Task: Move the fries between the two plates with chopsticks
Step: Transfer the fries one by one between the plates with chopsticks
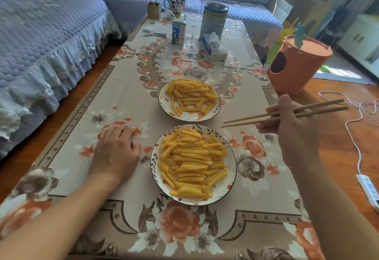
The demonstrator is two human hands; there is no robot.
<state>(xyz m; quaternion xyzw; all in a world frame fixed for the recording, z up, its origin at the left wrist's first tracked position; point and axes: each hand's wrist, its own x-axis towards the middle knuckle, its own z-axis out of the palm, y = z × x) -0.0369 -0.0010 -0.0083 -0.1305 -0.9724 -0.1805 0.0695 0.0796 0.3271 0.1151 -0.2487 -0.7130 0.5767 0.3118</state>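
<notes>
My right hand point(295, 134) pinches a pair of tan wooden chopsticks point(285, 114), tips slightly apart in the air, right of both plates. My left hand point(117, 151) rests on the flowered tablecloth point(123, 95), fingers loosely curled. Yellow crinkle-cut fries point(192, 161) heap the near white patterned plate point(231, 169); more fries point(191, 95) fill the far plate point(164, 106). The fingers under the sticks are hidden

Floral-clothed table point(127, 87) bears two plates point(164, 106) point(231, 169), carton point(178, 31), tin point(213, 21).
</notes>
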